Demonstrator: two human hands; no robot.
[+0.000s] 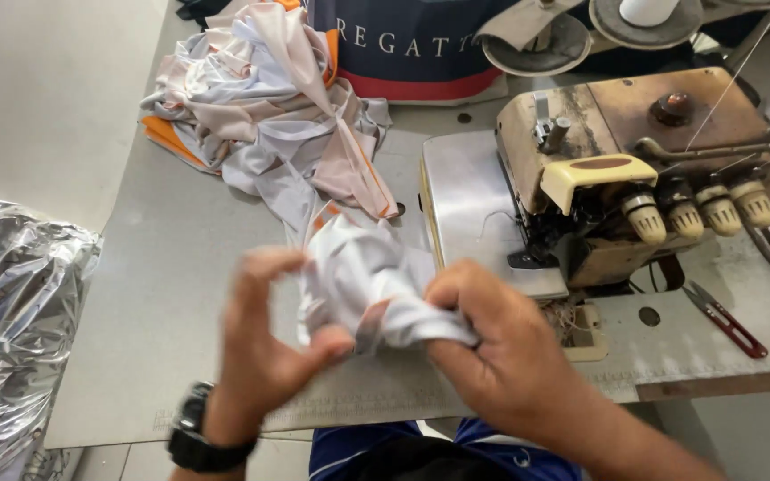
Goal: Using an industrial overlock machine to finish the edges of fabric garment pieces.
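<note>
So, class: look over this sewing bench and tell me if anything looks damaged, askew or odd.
The sewing machine looks worn: its cream casing is stained brown on top. The fabric pile lies crumpled and loose. Red-handled snips lie open by the table edge. Both hands, left hand and right hand, bunch a white fabric piece.

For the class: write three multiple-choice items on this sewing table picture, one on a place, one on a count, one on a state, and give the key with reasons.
1. Where do the red-handled snips lie?
A. right of the sewing machine
B. on the fabric pile
C. in a hand

2. How many cream knobs line the machine's front?
A. two
B. four
C. six

3. What is the state of the white cloth?
A. folded flat
B. bunched between both hands
C. hanging off the table

Key: 1 A, the snips rest on the table by the machine's base. 2 B, four stand in a row. 3 B, the left hand and right hand pinch it crumpled.
</note>
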